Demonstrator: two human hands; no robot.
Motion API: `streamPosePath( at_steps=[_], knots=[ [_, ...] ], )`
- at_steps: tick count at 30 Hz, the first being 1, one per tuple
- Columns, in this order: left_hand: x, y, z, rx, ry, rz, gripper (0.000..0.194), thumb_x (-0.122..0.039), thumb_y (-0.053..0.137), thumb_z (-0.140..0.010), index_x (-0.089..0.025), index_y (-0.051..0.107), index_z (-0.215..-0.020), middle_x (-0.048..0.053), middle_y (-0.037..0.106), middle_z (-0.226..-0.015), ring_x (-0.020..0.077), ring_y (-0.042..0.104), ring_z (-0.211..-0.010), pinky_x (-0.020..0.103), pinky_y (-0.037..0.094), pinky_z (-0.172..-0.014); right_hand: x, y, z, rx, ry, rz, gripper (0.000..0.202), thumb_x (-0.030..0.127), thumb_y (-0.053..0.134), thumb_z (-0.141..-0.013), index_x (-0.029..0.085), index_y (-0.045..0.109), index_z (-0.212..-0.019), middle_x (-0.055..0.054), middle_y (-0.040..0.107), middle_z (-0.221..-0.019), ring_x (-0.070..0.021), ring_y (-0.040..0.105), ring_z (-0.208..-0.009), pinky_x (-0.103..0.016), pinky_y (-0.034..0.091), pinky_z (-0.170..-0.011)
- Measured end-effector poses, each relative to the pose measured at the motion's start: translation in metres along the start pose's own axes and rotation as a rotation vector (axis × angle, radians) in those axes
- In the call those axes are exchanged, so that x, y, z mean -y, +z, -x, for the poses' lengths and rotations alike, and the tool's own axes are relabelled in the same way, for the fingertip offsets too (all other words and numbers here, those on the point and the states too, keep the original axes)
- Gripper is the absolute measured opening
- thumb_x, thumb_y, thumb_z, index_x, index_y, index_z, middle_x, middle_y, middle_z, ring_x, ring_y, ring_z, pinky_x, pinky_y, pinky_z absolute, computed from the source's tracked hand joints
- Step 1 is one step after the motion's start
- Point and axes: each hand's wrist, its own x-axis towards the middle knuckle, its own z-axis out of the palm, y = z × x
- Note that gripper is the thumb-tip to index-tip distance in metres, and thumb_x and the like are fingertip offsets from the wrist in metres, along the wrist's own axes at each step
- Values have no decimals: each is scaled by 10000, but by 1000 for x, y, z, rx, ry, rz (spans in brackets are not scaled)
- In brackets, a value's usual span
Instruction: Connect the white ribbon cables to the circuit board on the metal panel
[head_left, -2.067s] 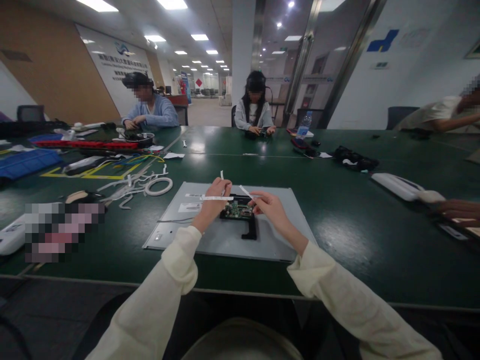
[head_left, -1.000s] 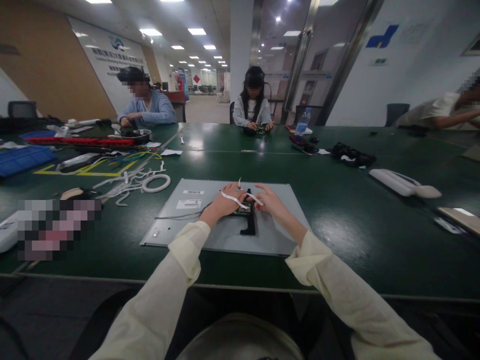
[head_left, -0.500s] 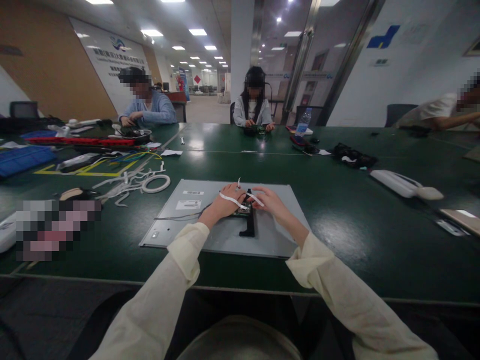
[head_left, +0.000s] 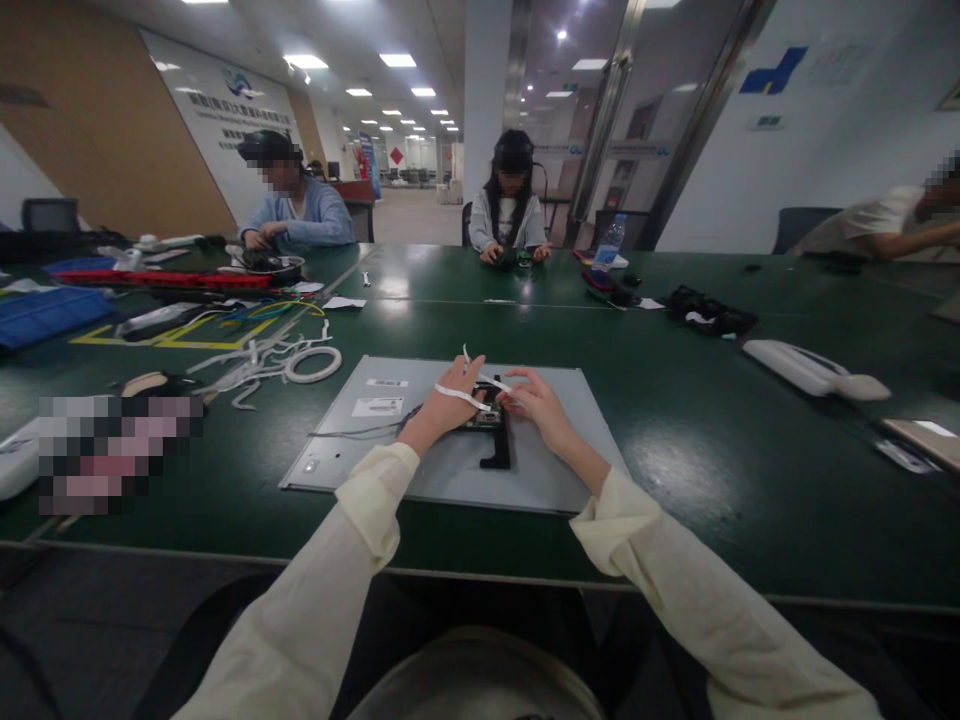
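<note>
A grey metal panel [head_left: 547, 470] lies flat on the green table in front of me. A small green circuit board [head_left: 486, 416] with a black bracket [head_left: 499, 450] sits on its middle. My left hand [head_left: 448, 404] rests over the board, fingers pinched on a white flat ribbon cable [head_left: 454, 395] that drapes across its back. My right hand [head_left: 537, 405] is beside it, pinching the other stretch of the white ribbon [head_left: 491, 381]. Both hands hover low over the board, almost touching each other.
White cable strips and a tape roll [head_left: 311, 363] lie left of the panel. Beyond are coloured wires [head_left: 262, 312] and a blue tray [head_left: 45, 312]. A white device [head_left: 810, 368] lies at right. Two people sit across the table, another person at far right.
Both hands came down from a raised position onto the circuit board, keeping the white ribbon. In the last half second they shifted only slightly, and the ribbon end rose a little.
</note>
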Motion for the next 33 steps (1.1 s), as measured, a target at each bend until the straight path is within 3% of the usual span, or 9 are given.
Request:
streamPosePath(
  at_steps=[6, 13, 20, 29, 33],
  knots=[
    [-5, -7, -2, 10, -47, 34, 737, -223, 533, -758, -169, 150, -1385, 162, 323, -1237, 261, 506, -1062, 373, 433, -865, -1, 3, -2, -26, 34, 14, 313, 285, 524, -697, 196, 520, -996, -18, 635, -783, -127, 600, -737, -254, 476, -690],
    [0, -2, -3, -11, 27, 14, 516, -212, 516, -776, -173, 386, -1273, 126, 358, -1165, 235, 496, -1037, 372, 422, -886, -6, 6, -12, -62, 77, 125, 288, 161, 449, -728, 165, 530, -1004, -17, 635, -747, -99, 594, -681, -224, 466, -669],
    [0, -3, -6, 59, 91, -62, 281, -245, 462, -831, -160, 584, -1069, 89, 449, -953, 199, 503, -941, 338, 432, -855, -4, 6, -19, -76, 154, 156, 282, 86, 436, -713, 150, 530, -971, -10, 615, -701, -80, 565, -609, -186, 450, -590],
    [-1, -6, -5, 133, 112, -188, 283, -242, 442, -839, -166, 611, -1052, 89, 478, -923, 192, 511, -884, 320, 434, -807, 6, 4, -15, -21, 186, 188, 311, 120, 439, -742, 151, 504, -1044, -23, 624, -744, -80, 563, -615, -170, 434, -554],
    [-3, -9, -5, 126, 124, -187, 288, -237, 429, -845, -160, 604, -1061, 91, 494, -926, 199, 517, -891, 329, 431, -815, 12, -1, -11, -12, 136, 386, 337, 142, 415, -760, 162, 504, -1084, -4, 615, -667, -92, 536, -545, -177, 392, -499]
  ],
)
